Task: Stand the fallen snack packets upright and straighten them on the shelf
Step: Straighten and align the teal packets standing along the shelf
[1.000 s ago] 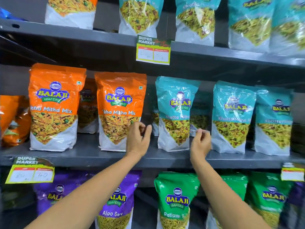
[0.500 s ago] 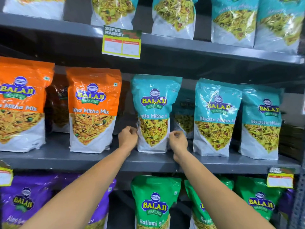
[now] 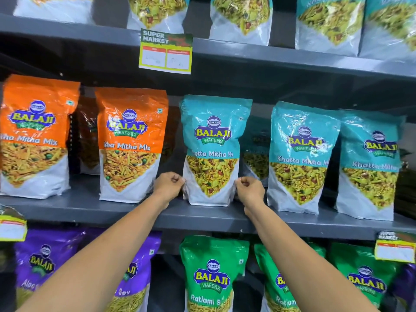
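Teal packet (image 3: 213, 152) upright, front out; L hand (image 3: 169, 185) & R hand (image 3: 249, 189) pinch edges.

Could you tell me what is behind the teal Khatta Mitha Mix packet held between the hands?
Behind the teal Khatta Mitha Mix packet, another teal packet shows at its right edge; the rest of it is hidden.

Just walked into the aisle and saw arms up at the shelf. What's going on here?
A person is tidying snack packets on the middle shelf. The left hand and right hand pinch the lower side edges of a teal Khatta Mitha Mix packet, one on each side. That packet stands upright on the shelf, facing forward. The orange packets to its left and the other teal packets to its right also stand upright.
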The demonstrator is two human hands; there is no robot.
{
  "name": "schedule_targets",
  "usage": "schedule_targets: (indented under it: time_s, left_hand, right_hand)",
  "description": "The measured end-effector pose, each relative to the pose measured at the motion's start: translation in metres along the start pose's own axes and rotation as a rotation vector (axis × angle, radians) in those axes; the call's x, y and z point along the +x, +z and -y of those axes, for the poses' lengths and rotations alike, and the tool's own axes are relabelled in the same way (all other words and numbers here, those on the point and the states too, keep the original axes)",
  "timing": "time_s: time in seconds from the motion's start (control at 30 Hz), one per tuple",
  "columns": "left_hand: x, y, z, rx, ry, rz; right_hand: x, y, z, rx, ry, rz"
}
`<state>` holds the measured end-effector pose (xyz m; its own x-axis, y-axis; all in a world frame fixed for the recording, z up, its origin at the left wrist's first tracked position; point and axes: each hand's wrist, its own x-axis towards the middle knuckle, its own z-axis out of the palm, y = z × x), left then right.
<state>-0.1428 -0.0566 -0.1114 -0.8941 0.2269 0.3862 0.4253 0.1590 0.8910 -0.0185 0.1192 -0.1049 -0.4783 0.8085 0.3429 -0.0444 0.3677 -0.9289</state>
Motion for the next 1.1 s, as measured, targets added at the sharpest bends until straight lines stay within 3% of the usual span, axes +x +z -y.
schedule_targets:
  time_s: [0.07,0.17,0.37,0.7,0.87,0.97,1.1]
  left_hand:
    - [0.0,0.0,-0.003,0.033,-0.003,0.0]
    - [-0.002,-0.002,-0.015,-0.195,-0.038,0.065]
    - [0.008,-0.005,-0.047,-0.458,-0.003,0.024]
    - [0.011,-0.003,-0.052,-0.385,0.037,0.026]
    - [0.008,-0.005,-0.045,-0.22,0.144,-0.124]
    - [0.006,-0.005,-0.044,-0.267,0.172,-0.161]
    - [0.012,-0.009,-0.062,-0.513,0.032,-0.025]
  right_hand:
    - [0.001,-0.003,0.0,-0.016,-0.033,0.023]
    - [0.003,-0.008,0.009,0.041,-0.06,0.098]
    - [0.018,-0.005,0.05,0.336,-0.046,0.138]
    - [0.024,-0.005,0.054,0.449,-0.029,0.086]
    - [0.029,-0.005,0.054,0.425,0.004,0.071]
    - [0.024,-0.007,0.06,0.487,0.038,0.146]
    - [0.028,-0.009,0.072,0.616,0.056,0.217]
